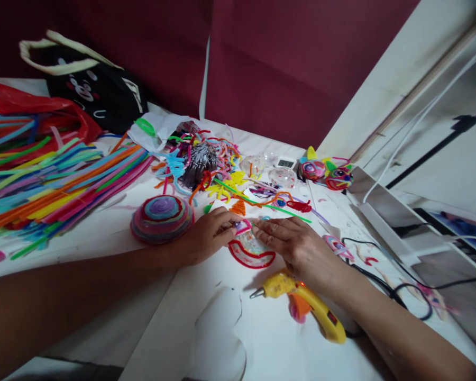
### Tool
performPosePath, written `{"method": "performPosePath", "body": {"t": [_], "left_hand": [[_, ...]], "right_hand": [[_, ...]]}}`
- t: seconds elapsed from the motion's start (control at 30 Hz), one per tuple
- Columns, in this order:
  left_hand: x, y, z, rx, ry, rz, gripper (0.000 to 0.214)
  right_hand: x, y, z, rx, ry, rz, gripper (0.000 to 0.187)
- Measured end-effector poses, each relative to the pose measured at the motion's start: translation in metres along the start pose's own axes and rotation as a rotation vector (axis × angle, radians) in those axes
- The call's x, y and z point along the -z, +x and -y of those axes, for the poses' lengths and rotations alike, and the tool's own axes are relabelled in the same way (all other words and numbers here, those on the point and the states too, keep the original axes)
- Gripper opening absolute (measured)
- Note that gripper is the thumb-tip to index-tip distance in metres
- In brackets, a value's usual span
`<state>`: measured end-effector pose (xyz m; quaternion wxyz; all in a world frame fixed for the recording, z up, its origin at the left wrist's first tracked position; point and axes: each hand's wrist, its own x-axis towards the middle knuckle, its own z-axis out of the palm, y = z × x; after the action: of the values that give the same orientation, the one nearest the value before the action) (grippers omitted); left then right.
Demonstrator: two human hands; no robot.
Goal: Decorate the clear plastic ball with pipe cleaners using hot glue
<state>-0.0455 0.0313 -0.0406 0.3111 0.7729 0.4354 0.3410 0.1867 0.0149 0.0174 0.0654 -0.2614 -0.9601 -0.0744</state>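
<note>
My left hand (218,233) is closed in a pinch on a small pink-edged piece (243,227) with a purple round centre. It is held at the upper left of a clear, speckled round piece (253,244). A red pipe cleaner outline (250,264) curves along the lower rim of that round piece. My right hand (297,246) holds the round piece's right side, fingers together and pressed on it; its thumb is hidden. Just below my right hand, a yellow glue gun (297,291) lies with its nozzle pointing left and a small red light showing.
Bundles of coloured pipe cleaners (71,185) spread across the left. A coiled multicoloured dome (162,218) sits beside my left forearm. Tangled pipe cleaners (222,153), a small digital display (286,163) and decorated faces (325,172) stand behind. Black cables (381,283) run at right.
</note>
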Motion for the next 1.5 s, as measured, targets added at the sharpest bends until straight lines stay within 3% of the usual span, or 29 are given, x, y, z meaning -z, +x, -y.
{"method": "performPosePath", "body": {"t": [0.53, 0.77, 1.5], "left_hand": [[-0.0016, -0.0015, -0.0006, 0.003, -0.019, -0.008, 0.028], [0.0014, -0.0048, -0.0063, -0.172, 0.137, 0.038, 0.028], [0.0011, -0.0073, -0.0058, -0.208, 0.156, 0.086, 0.030]], "right_hand": [[0.0034, 0.0031, 0.0013, -0.017, 0.011, 0.001, 0.039], [0.0038, 0.0036, 0.0018, -0.011, 0.004, -0.006, 0.040], [0.0036, 0.0015, 0.0014, -0.022, 0.007, 0.001, 0.037]]}}
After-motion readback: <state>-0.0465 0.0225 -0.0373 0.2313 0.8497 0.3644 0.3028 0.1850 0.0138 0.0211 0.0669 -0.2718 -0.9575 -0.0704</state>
